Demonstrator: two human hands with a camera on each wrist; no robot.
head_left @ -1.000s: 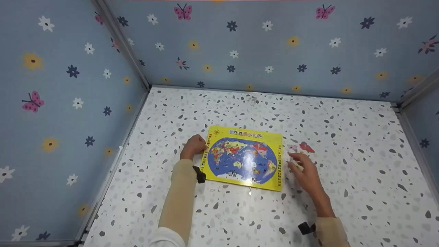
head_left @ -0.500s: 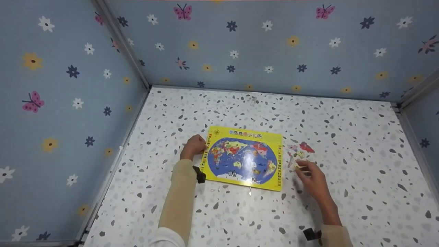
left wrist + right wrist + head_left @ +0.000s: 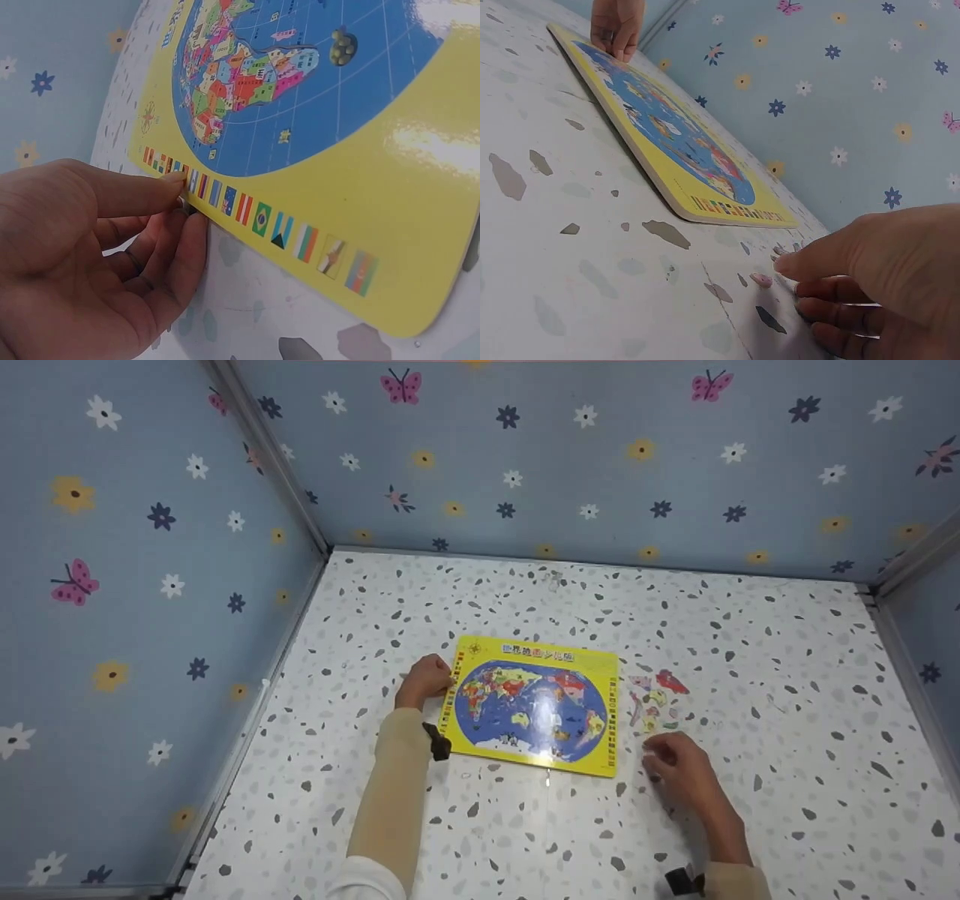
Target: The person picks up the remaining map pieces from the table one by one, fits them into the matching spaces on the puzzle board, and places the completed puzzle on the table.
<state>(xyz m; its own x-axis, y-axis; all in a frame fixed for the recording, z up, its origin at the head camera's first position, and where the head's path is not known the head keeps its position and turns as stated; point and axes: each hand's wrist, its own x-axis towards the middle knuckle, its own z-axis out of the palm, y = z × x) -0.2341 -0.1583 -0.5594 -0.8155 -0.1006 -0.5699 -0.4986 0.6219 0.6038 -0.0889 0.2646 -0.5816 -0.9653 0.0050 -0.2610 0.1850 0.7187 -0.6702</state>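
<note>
A yellow-bordered world map puzzle board (image 3: 534, 769) lies flat on the table. My left hand (image 3: 426, 676) pinches its left edge; in the left wrist view the thumb (image 3: 154, 193) presses on top beside the printed flags while the other fingers curl below the rim. Just right of the board lies a loose group of small puzzle pieces (image 3: 658, 697), with a red piece (image 3: 672, 682) at its far side. My right hand (image 3: 686, 769) hovers at the near side of this group, fingers loosely bent and holding nothing. A small pink piece (image 3: 760, 280) lies below its thumb in the right wrist view.
The white speckled table (image 3: 795, 675) carries the board and pieces. Blue panels with flowers and butterflies form a back wall (image 3: 585, 457) and a left wall (image 3: 135, 645), and another panel borders the right side.
My right hand has drawn back from the puzzle pieces toward the near right, letting go of a small yellowish piece and uncovering several others. The left hand and the board have stayed in place.
</note>
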